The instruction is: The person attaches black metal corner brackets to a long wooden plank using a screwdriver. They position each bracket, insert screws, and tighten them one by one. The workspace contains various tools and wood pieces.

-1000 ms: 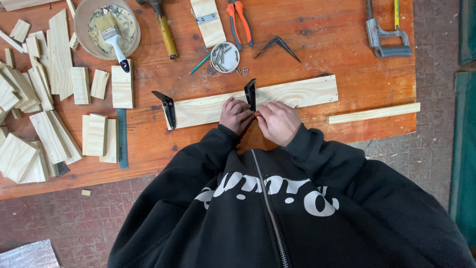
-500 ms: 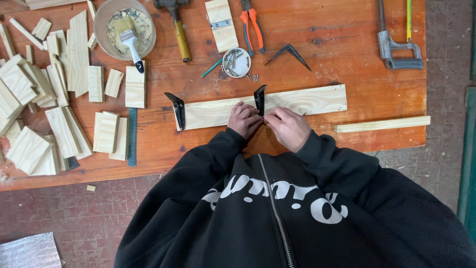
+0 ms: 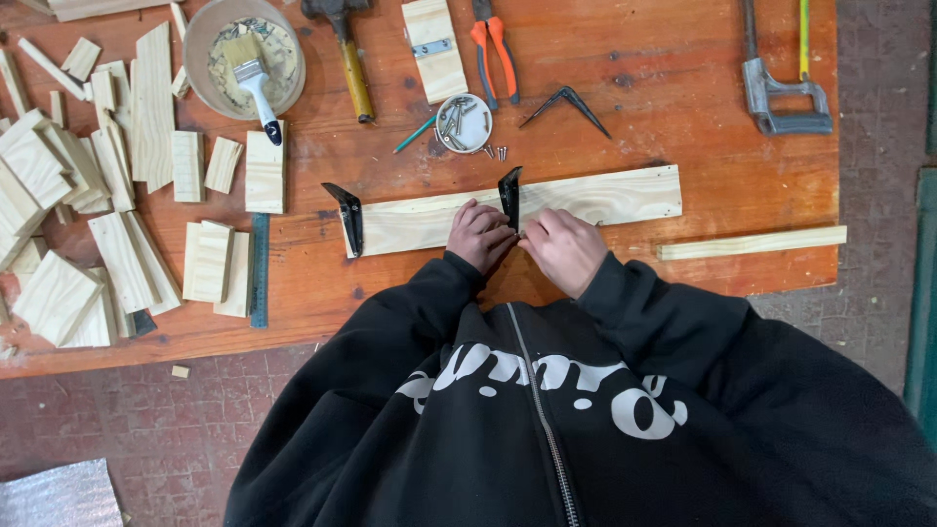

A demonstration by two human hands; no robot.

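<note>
- Orange-stained wooden worktop [image 3: 683, 127], carrying everything within reach; far and left edges cut off by the frame, so the full spread of offcuts not visible.
- Long pale pine board [image 3: 595, 200], laid flat and lengthwise near the worktop's front edge, close to the body; middle stretch hidden under both hands.
- Pile of pale wood offcuts [image 3: 88, 224], pushed to the left side, well apart from the board.
- Left hand [image 3: 478, 236], resting on the board just left of the middle black bracket [image 3: 509, 192], apparently steadying it; fingers curled together, tips hidden at the bracket's foot.
- Right hand [image 3: 563, 247], meeting the left at the bracket's base; fingers pinched together, on what cannot be told, too small and covered.
- Middle bracket, standing upright across the board's width; lower end hidden behind the fingers.
- Second black bracket [image 3: 346, 217], seated at the board's left end, wrapping its edge.
- Spare bracket [image 3: 566, 102], lying loose farther back, beside a small round tin of screws [image 3: 463, 123] kept near the work.
- Bowl with a paintbrush [image 3: 244, 59], hammer [image 3: 344, 49], orange-handled pliers [image 3: 493, 44] and metal clamp [image 3: 781, 98], lined along the far side; tops cut off.
</note>
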